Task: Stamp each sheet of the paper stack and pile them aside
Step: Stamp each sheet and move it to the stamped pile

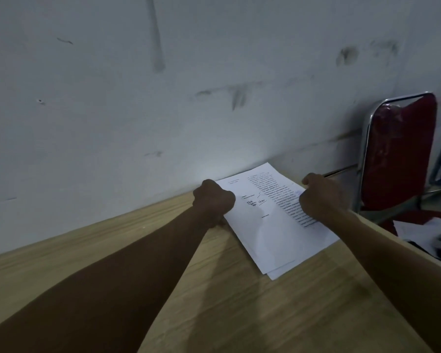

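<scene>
- Dim room, scuffed wall (112,98), wooden table (239,314).
- Left hand (213,200) fisted on paper stack (273,230) edge; contents unclear.
- Right hand (321,197) curled, apparently pinching top sheet (265,220).
- Best lifting one sheet only.

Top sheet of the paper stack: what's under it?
Under the top sheet, edges of at least one more sheet stick out at the near corner, lying on the wooden table. How many sheets and their print are covered.

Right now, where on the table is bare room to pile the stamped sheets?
The bare wood of the table left of the left hand, up to the wall, is free, and so is the near strip below the paper stack. The right side is crowded: the right hand lies on the stack, and the red chair stands beside the edge.
</scene>
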`<control>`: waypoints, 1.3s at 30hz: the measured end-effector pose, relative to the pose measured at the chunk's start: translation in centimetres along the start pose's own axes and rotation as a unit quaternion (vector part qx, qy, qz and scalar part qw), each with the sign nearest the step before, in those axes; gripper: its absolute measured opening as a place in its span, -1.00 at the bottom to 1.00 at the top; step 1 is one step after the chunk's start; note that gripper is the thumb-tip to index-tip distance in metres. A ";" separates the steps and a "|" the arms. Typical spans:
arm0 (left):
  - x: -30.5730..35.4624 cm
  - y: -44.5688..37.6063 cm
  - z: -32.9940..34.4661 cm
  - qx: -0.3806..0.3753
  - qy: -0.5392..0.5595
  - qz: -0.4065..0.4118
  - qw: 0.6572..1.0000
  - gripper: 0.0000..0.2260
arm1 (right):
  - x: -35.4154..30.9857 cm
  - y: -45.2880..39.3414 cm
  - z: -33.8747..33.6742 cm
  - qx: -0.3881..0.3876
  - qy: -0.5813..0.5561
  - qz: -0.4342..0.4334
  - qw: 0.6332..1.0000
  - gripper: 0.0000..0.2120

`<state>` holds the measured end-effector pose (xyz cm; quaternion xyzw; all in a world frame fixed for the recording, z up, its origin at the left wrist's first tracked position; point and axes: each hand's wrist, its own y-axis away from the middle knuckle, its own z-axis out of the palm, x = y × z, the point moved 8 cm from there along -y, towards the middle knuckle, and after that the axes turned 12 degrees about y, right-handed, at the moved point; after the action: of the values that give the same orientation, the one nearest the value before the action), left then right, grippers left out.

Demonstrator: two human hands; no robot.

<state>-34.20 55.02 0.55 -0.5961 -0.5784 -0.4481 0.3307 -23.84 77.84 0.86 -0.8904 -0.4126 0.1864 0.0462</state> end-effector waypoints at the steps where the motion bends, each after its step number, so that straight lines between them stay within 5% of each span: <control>1: 0.1 0.1 0.2 -0.006 0.007 -0.007 1.000 -0.87 | 0.0 0.0 0.0 0.000 -0.002 0.000 1.000 -0.76; 10: 0.4 0.8 0.5 -0.029 0.025 -0.024 0.999 -0.96 | -0.3 0.6 -0.3 -0.019 0.014 -0.024 0.999 -0.68; 17: 1.5 2.7 -1.1 -0.086 -0.013 0.001 0.996 -0.81 | -2.1 3.2 -1.8 -0.009 0.002 -0.062 0.998 -0.64; 22: 3.0 6.5 -4.6 -0.128 -0.039 0.067 0.989 -0.71 | -4.4 7.6 -3.5 -0.005 -0.081 -0.085 0.993 -0.70; 32: 4.7 18.6 -17.5 -0.035 -0.089 0.279 0.956 -0.68 | -12.0 21.6 -7.9 -0.031 -0.172 -0.180 0.968 -0.85; 36: 2.6 22.4 -23.7 0.016 -0.059 0.279 0.958 -0.73 | -16.1 28.0 -8.8 -0.076 -0.174 -0.241 0.952 -0.44; 39: -0.2 24.6 -27.2 0.042 -0.051 0.256 0.965 -0.75 | -18.3 31.1 -8.0 -0.083 -0.061 -0.265 0.959 -0.19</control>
<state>-14.05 27.37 13.73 -0.7320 -0.4412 -0.2928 0.4287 -9.36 44.28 6.26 -0.7371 -0.6496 0.1862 -0.0050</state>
